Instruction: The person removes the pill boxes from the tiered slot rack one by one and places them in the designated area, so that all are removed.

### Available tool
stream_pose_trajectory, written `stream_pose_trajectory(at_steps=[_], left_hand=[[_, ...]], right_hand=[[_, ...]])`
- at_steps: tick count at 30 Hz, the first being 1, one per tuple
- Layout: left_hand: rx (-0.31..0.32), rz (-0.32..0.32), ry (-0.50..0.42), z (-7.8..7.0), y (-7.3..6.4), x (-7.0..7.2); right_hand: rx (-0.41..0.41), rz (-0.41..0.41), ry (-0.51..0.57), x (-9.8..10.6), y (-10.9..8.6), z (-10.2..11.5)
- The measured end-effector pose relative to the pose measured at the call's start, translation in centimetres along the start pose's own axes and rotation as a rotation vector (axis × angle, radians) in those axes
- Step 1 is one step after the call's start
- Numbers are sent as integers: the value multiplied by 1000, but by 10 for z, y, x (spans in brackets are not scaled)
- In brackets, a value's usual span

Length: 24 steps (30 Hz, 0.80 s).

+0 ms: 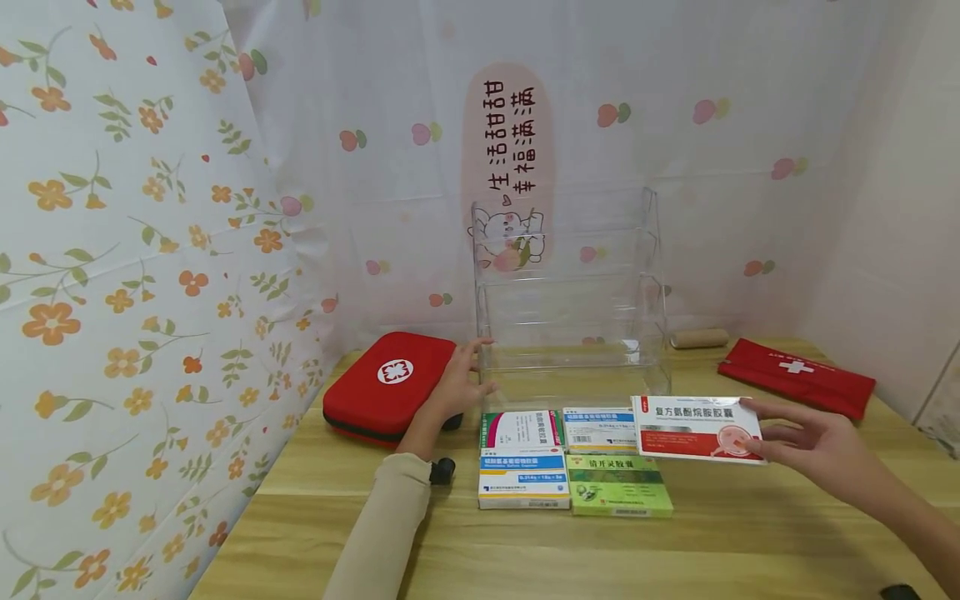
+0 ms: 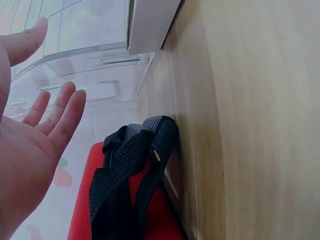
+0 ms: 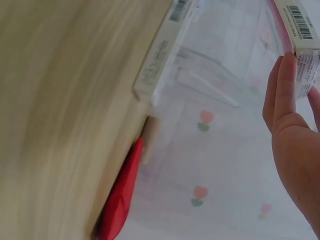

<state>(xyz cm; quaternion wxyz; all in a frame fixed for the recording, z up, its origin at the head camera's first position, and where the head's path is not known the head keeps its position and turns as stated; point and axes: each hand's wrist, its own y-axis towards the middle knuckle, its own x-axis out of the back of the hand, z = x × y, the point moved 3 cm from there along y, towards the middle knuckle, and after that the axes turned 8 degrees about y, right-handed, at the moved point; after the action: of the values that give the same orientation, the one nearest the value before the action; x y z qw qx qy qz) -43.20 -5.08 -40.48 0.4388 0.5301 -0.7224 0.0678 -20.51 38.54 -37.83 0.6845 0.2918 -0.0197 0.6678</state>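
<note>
My right hand (image 1: 806, 442) pinches a white and red medicine box (image 1: 675, 425) by its right end, fingers behind it and thumb in front. In the right wrist view the box's barcoded end (image 3: 300, 25) shows above the fingers. My left hand (image 1: 461, 379), fingers spread and relaxed, is at the left side of a clear tiered acrylic stand (image 1: 570, 360); its palm holds nothing in the left wrist view. In front of the stand lie a green and magenta medicine box (image 1: 521, 430), two blue and white boxes (image 1: 523, 479) and a light green box (image 1: 621, 487).
A red first aid case (image 1: 375, 383) with a black strap (image 2: 125, 165) lies left of the stand, beside my left forearm. To the right are a red first aid pouch (image 1: 795, 375) and a beige roll (image 1: 699, 337). Patterned cloth hangs behind the wooden table (image 1: 525, 558).
</note>
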Motion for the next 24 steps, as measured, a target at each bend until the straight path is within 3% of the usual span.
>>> stream_pose_trajectory(at_steps=[18, 24], left_hand=[[56, 10, -20, -1, -1, 0], [79, 8, -38, 0, -2, -4]], right_hand=[[-43, 76, -72, 22, -16, -42], [-104, 118, -62, 26, -20, -52]])
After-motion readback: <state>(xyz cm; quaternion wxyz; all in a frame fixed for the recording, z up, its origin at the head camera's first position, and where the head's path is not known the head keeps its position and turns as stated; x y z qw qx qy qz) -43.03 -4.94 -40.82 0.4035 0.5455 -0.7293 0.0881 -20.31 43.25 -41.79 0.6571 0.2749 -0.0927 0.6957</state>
